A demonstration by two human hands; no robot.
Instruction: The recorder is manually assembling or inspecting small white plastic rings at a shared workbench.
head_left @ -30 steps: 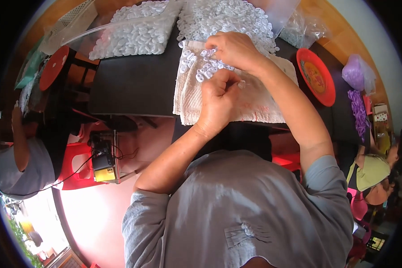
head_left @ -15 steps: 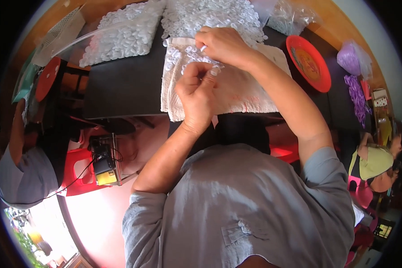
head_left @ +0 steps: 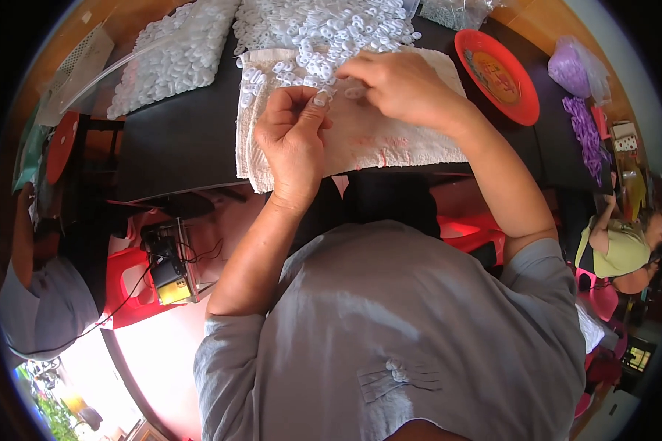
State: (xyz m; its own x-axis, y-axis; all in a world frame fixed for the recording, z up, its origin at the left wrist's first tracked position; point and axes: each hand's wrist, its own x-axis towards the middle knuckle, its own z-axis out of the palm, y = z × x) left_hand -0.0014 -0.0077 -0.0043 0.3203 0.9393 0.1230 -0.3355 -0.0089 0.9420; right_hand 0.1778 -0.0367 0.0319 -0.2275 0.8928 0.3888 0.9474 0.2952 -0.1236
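Small white oval plastic pieces with holes lie scattered on a folded cream towel at the table's front edge. My left hand is closed above the towel, thumb pressed to the forefinger, with a small white plastic piece at the tips, partly hidden. To its right, my right hand is over the towel, fingers stretched toward the loose pieces and nothing visible in them. One piece rests on the towel just below those fingers.
Behind the towel spreads a big heap of white pieces; a clear bag full of them stands left. A red oval tray, a clear bag and purple bundles are at right. Other people sit at both sides.
The view has shifted, so the towel and table sit further left. My right hand has come away from my left and no longer shows a white piece at its fingertips. My left hand keeps its pinch.
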